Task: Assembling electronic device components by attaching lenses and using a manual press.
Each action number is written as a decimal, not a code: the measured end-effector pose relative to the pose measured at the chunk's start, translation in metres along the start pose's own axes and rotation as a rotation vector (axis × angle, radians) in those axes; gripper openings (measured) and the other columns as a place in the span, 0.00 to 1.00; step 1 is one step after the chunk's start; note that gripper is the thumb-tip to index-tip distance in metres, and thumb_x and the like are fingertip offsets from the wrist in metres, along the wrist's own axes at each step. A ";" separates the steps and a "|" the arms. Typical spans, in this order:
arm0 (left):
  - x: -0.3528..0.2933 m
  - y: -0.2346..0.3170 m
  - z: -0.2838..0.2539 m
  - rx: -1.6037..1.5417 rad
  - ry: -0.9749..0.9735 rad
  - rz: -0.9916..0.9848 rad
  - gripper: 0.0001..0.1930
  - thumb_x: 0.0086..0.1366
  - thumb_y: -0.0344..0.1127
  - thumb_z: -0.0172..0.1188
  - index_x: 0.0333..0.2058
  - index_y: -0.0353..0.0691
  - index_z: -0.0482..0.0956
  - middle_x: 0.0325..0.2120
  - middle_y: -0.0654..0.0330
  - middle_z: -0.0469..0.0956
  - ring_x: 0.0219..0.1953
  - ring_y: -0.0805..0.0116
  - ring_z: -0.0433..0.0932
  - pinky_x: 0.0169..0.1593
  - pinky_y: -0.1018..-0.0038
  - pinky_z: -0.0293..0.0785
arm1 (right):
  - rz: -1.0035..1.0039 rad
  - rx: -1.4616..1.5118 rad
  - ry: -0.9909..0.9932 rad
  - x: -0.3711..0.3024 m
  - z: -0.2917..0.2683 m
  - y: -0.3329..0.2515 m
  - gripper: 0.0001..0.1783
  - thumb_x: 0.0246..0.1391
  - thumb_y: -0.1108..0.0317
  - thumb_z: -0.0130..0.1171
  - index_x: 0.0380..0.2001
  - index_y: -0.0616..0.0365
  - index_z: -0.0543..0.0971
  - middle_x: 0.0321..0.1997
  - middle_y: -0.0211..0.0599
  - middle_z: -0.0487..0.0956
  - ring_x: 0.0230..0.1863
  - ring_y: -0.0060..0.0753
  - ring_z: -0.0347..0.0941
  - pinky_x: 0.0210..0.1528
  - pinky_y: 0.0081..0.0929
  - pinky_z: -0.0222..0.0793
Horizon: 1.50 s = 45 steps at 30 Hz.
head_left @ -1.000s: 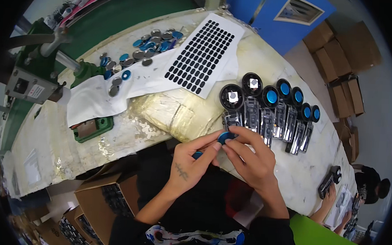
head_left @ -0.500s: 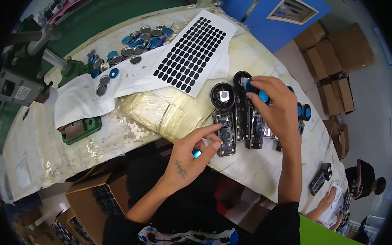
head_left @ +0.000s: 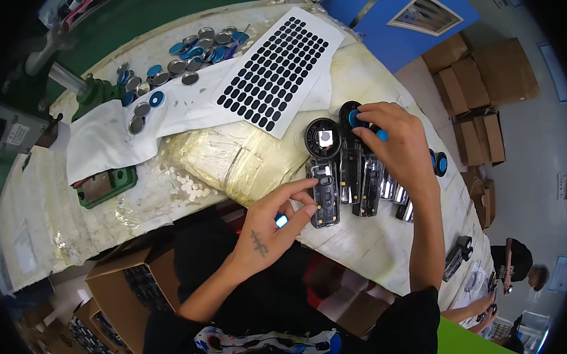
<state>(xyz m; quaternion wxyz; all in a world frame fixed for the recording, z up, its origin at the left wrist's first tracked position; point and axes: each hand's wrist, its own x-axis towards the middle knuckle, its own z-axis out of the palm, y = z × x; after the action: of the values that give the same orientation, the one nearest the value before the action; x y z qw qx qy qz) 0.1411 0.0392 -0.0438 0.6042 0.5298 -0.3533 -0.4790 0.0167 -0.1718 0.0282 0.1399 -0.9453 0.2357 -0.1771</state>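
Observation:
A blue round disc sits in the round black head of the second device in a row of black handheld devices. My right hand pinches the disc at its edge, fingers and thumb closed. Left of it lies the nearest device, whose round head shows a silvery square inside and no blue disc. My left hand is beside this device's body, its index fingertip touching or close to its edge. A shiny blue piece, apparently another disc, is tucked in its curled fingers.
A white sheet of black oval stickers lies on a white cloth. Beyond are loose silver and blue discs. A green press base stands left; open cartons are below the table edge. Another person works at far right.
My right hand has brought the blue disc from a tilt above the second device's head down into it. My left hand has barely moved. The view has shifted slightly.

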 end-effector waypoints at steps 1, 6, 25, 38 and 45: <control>0.000 0.000 0.000 -0.001 -0.002 0.000 0.21 0.62 0.25 0.60 0.55 0.34 0.73 0.33 0.61 0.79 0.23 0.81 0.67 0.32 0.82 0.66 | -0.001 -0.002 -0.004 0.000 0.000 0.000 0.11 0.44 0.75 0.67 0.34 0.64 0.81 0.41 0.43 0.81 0.42 0.48 0.77 0.44 0.36 0.73; 0.001 -0.002 -0.001 -0.008 0.001 -0.005 0.21 0.62 0.25 0.60 0.54 0.34 0.73 0.33 0.61 0.79 0.23 0.81 0.67 0.32 0.82 0.66 | -0.018 -0.046 -0.042 0.004 -0.004 -0.005 0.10 0.46 0.74 0.65 0.35 0.64 0.81 0.39 0.43 0.81 0.42 0.48 0.76 0.45 0.36 0.72; 0.003 -0.001 -0.001 -0.045 0.014 -0.060 0.18 0.67 0.29 0.55 0.56 0.36 0.72 0.34 0.61 0.77 0.24 0.82 0.68 0.27 0.84 0.65 | -0.044 -0.549 0.103 -0.036 0.032 -0.021 0.23 0.42 0.75 0.61 0.47 0.61 0.79 0.58 0.32 0.76 0.54 0.38 0.71 0.54 0.36 0.65; 0.006 0.018 0.002 -0.318 0.050 0.047 0.44 0.69 0.70 0.20 0.63 0.36 0.59 0.54 0.53 0.65 0.47 0.66 0.71 0.49 0.70 0.68 | -0.164 0.100 -0.032 -0.069 0.022 -0.104 0.23 0.37 0.70 0.71 0.42 0.57 0.80 0.49 0.33 0.76 0.46 0.39 0.72 0.44 0.34 0.68; 0.001 0.016 0.006 -0.121 -0.023 0.224 0.38 0.72 0.62 0.23 0.63 0.33 0.61 0.52 0.54 0.64 0.45 0.67 0.67 0.56 0.70 0.62 | -0.210 0.095 -0.050 -0.068 0.028 -0.100 0.21 0.36 0.71 0.70 0.40 0.57 0.81 0.45 0.31 0.77 0.44 0.36 0.72 0.42 0.32 0.67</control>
<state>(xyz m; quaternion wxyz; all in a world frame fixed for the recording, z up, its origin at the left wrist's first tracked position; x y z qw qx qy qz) 0.1393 0.0365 -0.0276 0.6807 0.4441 -0.3879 -0.4348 0.0118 -0.0480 0.0196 0.1710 -0.9612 0.1232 -0.1779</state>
